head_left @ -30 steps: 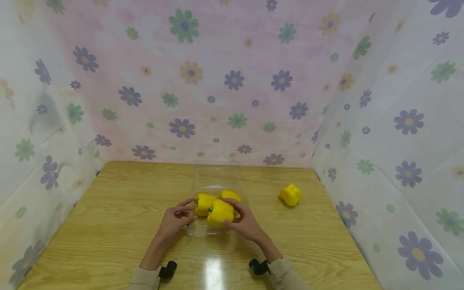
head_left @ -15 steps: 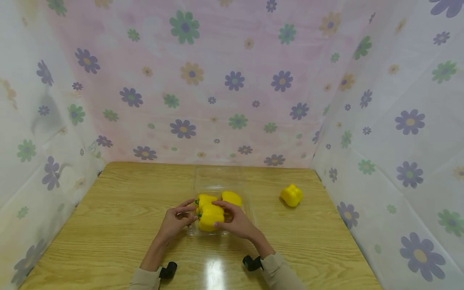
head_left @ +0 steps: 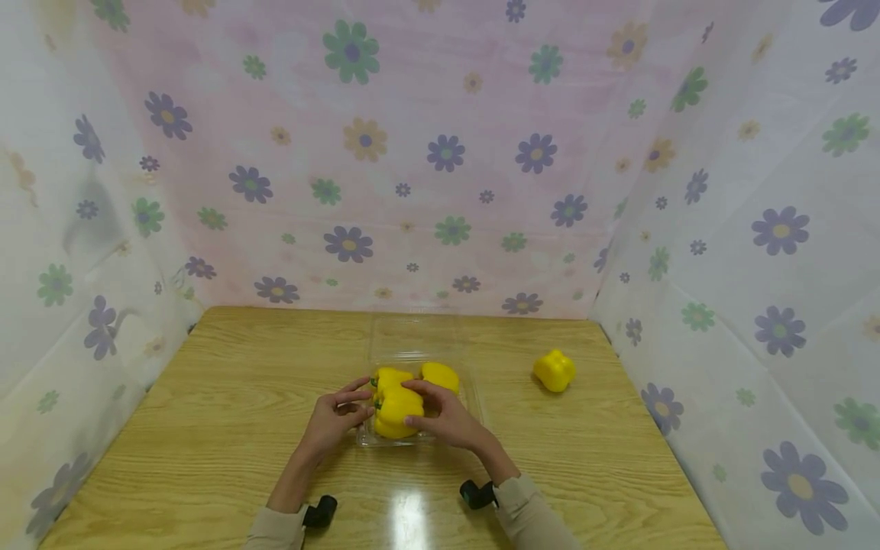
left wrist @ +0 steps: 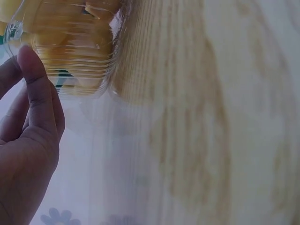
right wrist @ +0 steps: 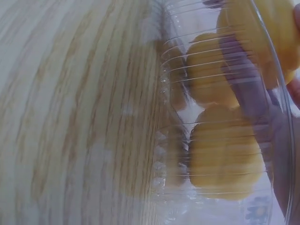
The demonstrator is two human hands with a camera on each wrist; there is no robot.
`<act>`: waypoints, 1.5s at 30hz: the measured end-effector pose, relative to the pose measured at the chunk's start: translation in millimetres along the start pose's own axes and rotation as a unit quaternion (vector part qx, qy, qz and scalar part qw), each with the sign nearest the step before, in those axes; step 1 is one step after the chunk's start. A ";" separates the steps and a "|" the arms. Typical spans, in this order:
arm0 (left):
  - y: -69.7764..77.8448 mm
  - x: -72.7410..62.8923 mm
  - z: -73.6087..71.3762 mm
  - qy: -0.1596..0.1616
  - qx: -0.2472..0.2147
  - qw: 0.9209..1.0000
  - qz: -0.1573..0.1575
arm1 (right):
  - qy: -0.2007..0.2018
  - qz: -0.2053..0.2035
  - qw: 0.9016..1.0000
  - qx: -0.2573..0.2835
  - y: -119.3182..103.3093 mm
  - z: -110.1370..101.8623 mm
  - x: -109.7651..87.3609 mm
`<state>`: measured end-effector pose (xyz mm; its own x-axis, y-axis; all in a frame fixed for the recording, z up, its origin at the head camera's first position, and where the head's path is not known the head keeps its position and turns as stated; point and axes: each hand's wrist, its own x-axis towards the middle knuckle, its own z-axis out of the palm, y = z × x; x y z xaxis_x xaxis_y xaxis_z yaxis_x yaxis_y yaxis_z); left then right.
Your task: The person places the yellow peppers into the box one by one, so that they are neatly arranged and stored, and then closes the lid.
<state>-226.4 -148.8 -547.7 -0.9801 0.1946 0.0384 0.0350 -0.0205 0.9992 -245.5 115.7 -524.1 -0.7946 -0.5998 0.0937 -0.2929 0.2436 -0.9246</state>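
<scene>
A clear plastic container (head_left: 445, 437) with its lid laid back stands mid-table in the head view. Inside it, a yellow bell pepper (head_left: 393, 374) lies at the left and another yellow bell pepper (head_left: 440, 376) at the back right. My right hand (head_left: 450, 418) grips a third yellow bell pepper (head_left: 397, 412) from its right side, at the container's front left, its green stem facing left. Whether this pepper touches the container floor, I cannot tell. My left hand (head_left: 332, 418) pinches the left rim of the container between thumb and fingers, as the left wrist view shows.
A loose yellow bell pepper (head_left: 554, 371) sits on the wooden table (head_left: 241, 397) to the right. The transparent lid (head_left: 415, 334) lies toward the back. Flowered cloth (head_left: 426, 191) walls in the back and both sides.
My right hand has carried its bell pepper left, to the container's front left, and moved only slightly in the last half second. The left hand has stayed at the rim.
</scene>
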 end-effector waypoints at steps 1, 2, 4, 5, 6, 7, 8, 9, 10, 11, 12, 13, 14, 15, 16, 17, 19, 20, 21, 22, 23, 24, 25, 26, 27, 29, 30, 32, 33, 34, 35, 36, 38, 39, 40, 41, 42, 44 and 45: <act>0.2 0.0 -0.1 0.000 0.000 1.000 -0.001 | 0.000 0.000 1.000 -0.001 0.3 0.2 0.4; 0.6 -0.2 -0.3 -0.001 -0.002 1.000 -0.002 | 0.001 0.000 1.000 -0.004 0.4 0.5 0.7; 1.1 -0.5 -0.8 -0.003 -0.002 1.000 -0.004 | 0.002 0.001 1.000 -0.008 0.2 0.9 0.8; 1.5 -0.8 -1.2 -0.005 -0.003 1.000 -0.004 | 0.002 0.002 1.000 -0.008 0.0 1.0 0.8; 1.9 -1.1 -1.6 -0.007 -0.003 1.000 -0.005 | 0.001 0.002 1.000 -0.009 -0.2 1.2 0.8; 2.1 -1.2 -1.9 -0.009 -0.005 1.000 -0.007 | -0.001 0.002 1.000 -0.010 -0.5 1.3 0.8; 2.5 -1.6 -2.1 -0.011 -0.005 1.000 -0.008 | -0.002 0.002 1.000 -0.010 -0.8 1.4 0.7; 2.7 -1.7 -2.4 -0.014 -0.005 1.000 -0.008 | -0.003 0.003 1.000 -0.011 -1.1 1.4 0.6; 3.2 -2.1 -2.6 -0.016 -0.006 1.000 -0.009 | -0.005 0.005 1.000 -0.013 -1.2 1.4 0.6; 3.4 -2.2 -2.7 -0.017 -0.006 1.000 -0.009 | -0.006 0.006 1.000 -0.015 -1.3 1.4 0.5; 3.4 -2.1 -2.7 -0.018 -0.005 1.000 -0.010 | -0.008 0.007 1.000 -0.017 -1.3 1.4 0.5; 3.5 -2.0 -2.6 -0.019 -0.004 1.000 -0.010 | -0.009 0.008 1.000 -0.017 -1.3 1.4 0.5; 3.3 -1.8 -2.6 -0.020 -0.003 1.000 -0.011 | -0.010 0.009 1.000 -0.018 -1.2 1.4 0.5; 3.3 -1.6 -2.6 -0.020 -0.002 1.000 -0.011 | -0.010 0.009 1.000 -0.020 -1.1 1.4 0.6; 3.0 -1.4 -2.6 -0.020 -0.001 1.000 -0.012 | -0.011 0.009 1.000 -0.020 -0.8 1.5 0.6; 2.9 -1.4 -2.8 -0.020 -0.001 1.000 -0.012 | -0.012 0.008 1.000 -0.021 -0.3 1.7 0.6; 2.8 -1.5 -3.2 -0.020 0.000 1.000 -0.010 | -0.010 0.004 1.000 -0.029 0.0 2.0 0.3; 2.7 -1.6 -3.4 -0.021 0.000 1.000 -0.009 | -0.009 0.001 0.999 -0.034 0.1 2.1 0.0; 2.8 -1.7 -3.6 -0.021 0.000 1.000 -0.008 | -0.007 -0.002 0.999 -0.040 0.3 2.3 -0.3; 2.6 -1.5 -3.6 -0.022 0.001 1.000 -0.008 | -0.005 -0.004 0.999 -0.045 0.3 2.4 -0.6; 2.6 -1.4 -3.7 -0.022 0.001 1.000 -0.008 | -0.004 -0.005 0.999 -0.051 0.3 2.5 -1.0; 2.4 -1.0 -3.7 -0.022 0.001 1.000 -0.008 | -0.002 -0.006 0.998 -0.056 0.1 2.6 -1.4; 2.3 -0.7 -3.6 -0.023 0.001 1.000 -0.009 | -0.001 -0.006 0.998 -0.058 0.0 2.7 -1.7; 2.3 -0.7 -3.5 -0.023 -0.001 1.000 -0.009 | -0.002 -0.006 0.998 -0.057 -0.3 2.9 -1.9; 2.5 -0.7 -3.5 -0.023 -0.004 1.000 -0.009 | -0.003 -0.004 0.998 -0.055 -0.6 3.1 -2.2; 3.0 -0.8 -3.2 -0.024 -0.007 1.000 -0.009 | -0.006 -0.007 0.998 -0.054 -1.6 3.4 -2.8; 3.4 -0.9 -3.0 -0.023 -0.008 1.000 -0.010 | -0.007 -0.011 0.998 -0.054 -2.1 3.7 -3.1; 4.1 -1.1 -2.8 -0.023 -0.011 1.000 -0.012 | -0.009 -0.018 0.998 -0.058 -3.1 4.1 -3.4; 4.3 -0.8 -2.5 -0.022 -0.011 1.000 -0.013 | -0.010 -0.023 0.998 -0.063 -3.1 4.3 -3.4; 4.3 -0.6 -2.2 -0.020 -0.010 1.000 -0.015 | -0.009 -0.026 0.997 -0.069 -3.3 4.5 -3.4; 4.5 -0.5 -2.1 -0.019 -0.010 1.000 -0.015 | -0.009 -0.026 0.997 -0.071 -3.4 4.8 -3.2; 4.4 -0.5 -1.9 -0.018 -0.011 1.000 -0.016 | -0.007 -0.025 0.997 -0.073 -3.5 5.1 -3.1; 4.4 -0.5 -1.8 -0.017 -0.012 1.000 -0.018 | -0.006 -0.020 0.997 -0.078 -3.4 5.6 -2.8; 4.4 -0.4 -1.8 -0.017 -0.012 1.000 -0.018 | -0.006 -0.017 0.997 -0.080 -3.4 5.8 -2.6; 4.4 -0.4 -1.9 -0.017 -0.013 1.000 -0.019 | -0.005 -0.014 0.997 -0.081 -3.6 6.1 -2.6; 4.3 -0.4 -2.0 -0.017 -0.014 1.000 -0.020 | -0.005 -0.012 0.997 -0.081 -3.7 6.3 -2.5; 4.3 -0.5 -2.0 -0.017 -0.014 1.000 -0.020 | -0.005 -0.010 0.997 -0.082 -3.8 6.4 -2.4; 4.3 -0.5 -2.3 -0.017 -0.016 1.000 -0.019 | -0.007 -0.008 0.997 -0.083 -4.3 6.5 -2.3; 4.3 -0.5 -2.4 -0.018 -0.017 1.000 -0.018 | -0.008 -0.008 0.996 -0.084 -4.6 6.5 -2.3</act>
<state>-226.2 -151.3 -543.4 -0.9728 0.2315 0.0034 -0.0074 -0.0461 0.9989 -238.9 110.9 -522.5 -0.7803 -0.6171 0.1013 -0.3920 0.3564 -0.8481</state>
